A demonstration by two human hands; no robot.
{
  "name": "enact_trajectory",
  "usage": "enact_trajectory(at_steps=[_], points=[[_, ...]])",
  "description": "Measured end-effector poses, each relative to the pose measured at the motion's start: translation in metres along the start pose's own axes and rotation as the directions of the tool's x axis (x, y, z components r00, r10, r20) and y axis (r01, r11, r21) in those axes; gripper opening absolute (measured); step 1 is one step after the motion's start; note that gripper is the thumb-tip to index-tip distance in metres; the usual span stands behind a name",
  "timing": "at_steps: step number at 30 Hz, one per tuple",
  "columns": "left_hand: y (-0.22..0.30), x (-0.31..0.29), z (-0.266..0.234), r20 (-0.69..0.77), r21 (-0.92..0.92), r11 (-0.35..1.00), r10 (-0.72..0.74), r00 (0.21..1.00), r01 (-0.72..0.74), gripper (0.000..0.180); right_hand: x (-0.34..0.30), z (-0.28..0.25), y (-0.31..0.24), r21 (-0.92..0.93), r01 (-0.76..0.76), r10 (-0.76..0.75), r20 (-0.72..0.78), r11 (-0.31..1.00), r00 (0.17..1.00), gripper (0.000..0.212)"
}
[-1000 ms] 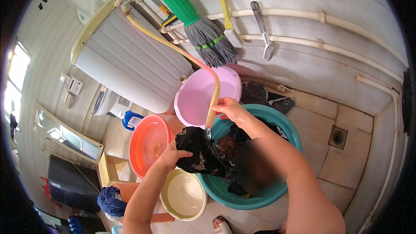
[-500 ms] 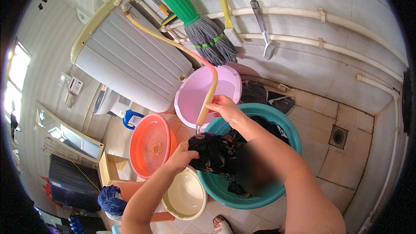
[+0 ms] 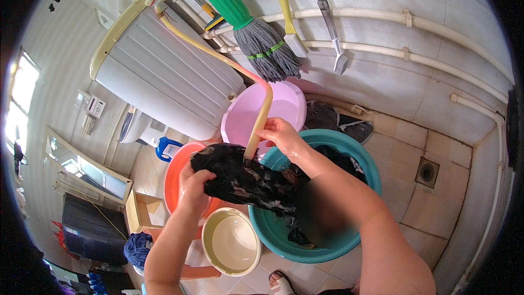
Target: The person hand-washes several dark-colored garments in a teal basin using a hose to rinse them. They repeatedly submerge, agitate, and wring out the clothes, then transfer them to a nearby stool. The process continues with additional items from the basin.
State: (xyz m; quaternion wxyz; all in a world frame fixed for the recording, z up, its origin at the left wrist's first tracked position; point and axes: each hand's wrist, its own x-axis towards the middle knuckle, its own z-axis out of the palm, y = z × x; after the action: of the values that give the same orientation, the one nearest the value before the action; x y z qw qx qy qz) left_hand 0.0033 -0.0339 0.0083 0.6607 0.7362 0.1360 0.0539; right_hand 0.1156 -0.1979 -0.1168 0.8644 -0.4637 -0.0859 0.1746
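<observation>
My left hand [image 3: 194,183] grips one end of a wet black garment [image 3: 248,184] with paler patches; its exact kind cannot be made out. The garment stretches from over the orange basin [image 3: 170,186] to the teal tub [image 3: 375,186], where more dark cloth [image 3: 344,161] lies. Between the fingers of my right hand [image 3: 278,135] is a yellowish hose [image 3: 261,117], its mouth pointing down right at the garment. The hose runs back to a pipe fitting beside the white washing machine [image 3: 169,71]. A blurred patch hides part of the tub's contents.
Behind the teal tub stands a pink basin [image 3: 234,117], with dark shoes [image 3: 352,128] beside it. A cream basin [image 3: 232,243] sits nearer me. A green-handled mop [image 3: 265,49] and two brushes hang at the wall. There is a floor drain [image 3: 427,172] on the right.
My left hand has moved left and slightly up, drawing the black garment out longer beneath the hose and over the orange basin. My right hand and the hose have barely moved.
</observation>
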Motion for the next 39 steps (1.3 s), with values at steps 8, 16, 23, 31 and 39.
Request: enact_trajectory(at_steps=[8, 16, 23, 31, 39], points=[[0.056, -0.007, -0.014, -0.114, -0.126, 0.982, 0.127, 0.985, -0.141, 0.038, 0.001, -0.005, 0.015, -0.072, 0.025, -0.028, -0.041, 0.997, 0.999, 0.038], [0.079, -0.009, -0.016, -0.135, -0.095, 0.949, 0.288, 0.948, -0.301, 0.038, 0.0, -0.005, 0.022, -0.133, -0.014, 0.017, 0.021, 0.991, 1.0, 0.035], [0.065, -0.004, -0.01, -0.167, -0.037, 0.95, 0.3, 0.939, -0.31, 0.041, -0.003, 0.009, 0.013, -0.031, 0.033, -0.031, 0.06, 0.999, 0.998, 0.038], [0.065, -0.014, -0.01, 0.303, 0.487, 0.78, 0.271, 0.914, -0.393, 0.037, -0.01, 0.004, -0.012, -0.013, 0.017, -0.018, -0.046, 1.0, 0.999, 0.034], [0.065, -0.019, 0.0, 0.644, 0.605, 0.142, 0.491, 0.587, -0.783, 0.02, -0.013, 0.002, -0.021, 0.029, -0.023, 0.022, 0.027, 0.999, 0.999, 0.033]])
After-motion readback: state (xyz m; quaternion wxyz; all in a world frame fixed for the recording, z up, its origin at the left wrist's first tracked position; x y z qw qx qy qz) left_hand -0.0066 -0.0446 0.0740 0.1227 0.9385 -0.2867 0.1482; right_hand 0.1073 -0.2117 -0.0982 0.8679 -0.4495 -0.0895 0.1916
